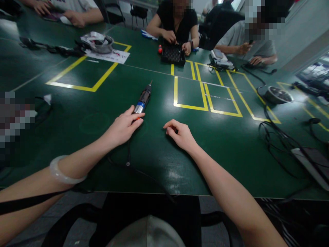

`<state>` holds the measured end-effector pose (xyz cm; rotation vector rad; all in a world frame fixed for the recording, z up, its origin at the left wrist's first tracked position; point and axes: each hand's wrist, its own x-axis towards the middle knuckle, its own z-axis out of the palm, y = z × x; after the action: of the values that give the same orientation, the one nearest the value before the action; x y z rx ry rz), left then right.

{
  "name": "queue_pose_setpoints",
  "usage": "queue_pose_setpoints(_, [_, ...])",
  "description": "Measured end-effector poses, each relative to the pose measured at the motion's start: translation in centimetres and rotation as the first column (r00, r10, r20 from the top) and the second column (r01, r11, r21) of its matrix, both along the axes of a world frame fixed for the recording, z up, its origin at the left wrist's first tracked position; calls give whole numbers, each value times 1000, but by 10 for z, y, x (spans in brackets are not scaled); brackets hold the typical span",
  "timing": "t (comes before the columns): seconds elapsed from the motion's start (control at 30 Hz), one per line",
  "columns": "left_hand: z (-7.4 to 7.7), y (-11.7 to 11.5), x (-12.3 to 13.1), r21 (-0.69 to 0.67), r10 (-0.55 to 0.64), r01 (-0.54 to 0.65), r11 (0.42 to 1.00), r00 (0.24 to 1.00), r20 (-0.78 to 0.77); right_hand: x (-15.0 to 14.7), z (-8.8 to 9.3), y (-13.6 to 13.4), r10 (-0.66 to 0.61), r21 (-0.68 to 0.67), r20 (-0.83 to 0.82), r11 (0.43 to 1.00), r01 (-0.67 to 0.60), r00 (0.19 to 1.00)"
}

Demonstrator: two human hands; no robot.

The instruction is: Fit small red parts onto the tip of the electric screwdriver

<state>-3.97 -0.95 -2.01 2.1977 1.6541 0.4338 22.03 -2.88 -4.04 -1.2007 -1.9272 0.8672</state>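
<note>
An electric screwdriver, dark at the front with a silver and blue band, lies on the green tabletop with its bit pointing away from me. My left hand is closed around its rear end, and a bit of orange shows by the fingers. From beneath that hand a black cord trails toward the table's near edge. To the right of the screwdriver, my right hand rests low over the table with its fingers curled in. Nothing shows in it.
Yellow tape outlines mark the table ahead. Across it, a person works at a black tray; other people sit on both sides. A metal bowl stands at the back left, a round metal dish at right. Tangled cables lie at right.
</note>
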Motion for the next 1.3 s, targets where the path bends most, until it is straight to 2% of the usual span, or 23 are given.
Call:
queue_pose_setpoints(0.13, [-4,-9,40,-34,-69,75,997,986,149,-2,-2,-1,79,-1,-67,997,-79,995])
queue_pose_setpoints(0.23, [-5,-12,61,-66,-73,90,994,973,220,-5,-5,-1,130,-23,-136,991,-134,982])
queue_pose_setpoints(0.37, [-7,-14,73,-95,-58,90,991,954,294,-9,-8,1,64,-71,-225,994,-82,972])
queue_pose_setpoints(0.5, [-9,-16,74,-95,-75,114,989,936,344,-12,-7,1,25,-76,-234,996,-44,972])
queue_pose_setpoints(0.67, [-12,-17,69,-98,-68,126,987,886,459,-10,-3,-2,19,-61,-271,997,-37,962])
queue_pose_setpoints(0.77, [-12,-17,65,-90,-107,169,981,873,476,-8,-1,-2,33,-76,-314,995,-60,949])
queue_pose_setpoints(0.87, [-10,-18,63,-39,-146,186,982,869,473,-6,-1,0,42,-142,-407,984,-108,913])
queue_pose_setpoints(1.0, [-7,-19,63,60,-154,143,988,842,517,-6,-2,2,29,-209,-510,965,-156,860])
queue_pose_setpoints(1.3, [-6,-18,60,155,-205,143,978,816,541,-5,-4,0,45,-186,-413,974,-132,910])
